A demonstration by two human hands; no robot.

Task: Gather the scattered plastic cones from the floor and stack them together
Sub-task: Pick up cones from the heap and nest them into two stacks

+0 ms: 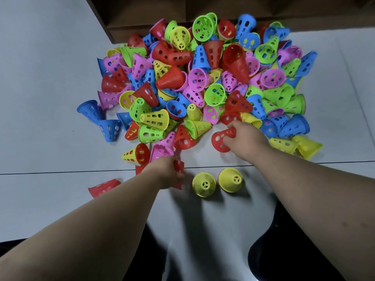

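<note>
**Item:** pile point(203, 78) of perforated cones in red, yellow, green, blue and pink, heaped on the floor point(40, 78) against a wooden unit.

**Right hand** point(243, 136): grasping one red cone point(220, 139) by its narrow end at the near edge of the pile, wide mouth toward the left.

**Left hand** point(165, 172): closed round a red stack point(179, 165). It is blurred, so the count is unclear.

**Nearby:** two yellow cones point(204, 184) upright between the arms, and a loose red cone point(103, 188) lying by the left forearm.

**Risks, as judged:**
- The pinch on the narrow tip is slight, so the cone may twist free before it is nested.
- A mouth meeting the stack's tip off-axis would jam or skew the stack.
- A sweeping forearm may topple the yellow cones.
- Pulling from the pile's edge may send neighbouring cones sliding outward.
- The loose red cone sits apart and may be missed.
</note>
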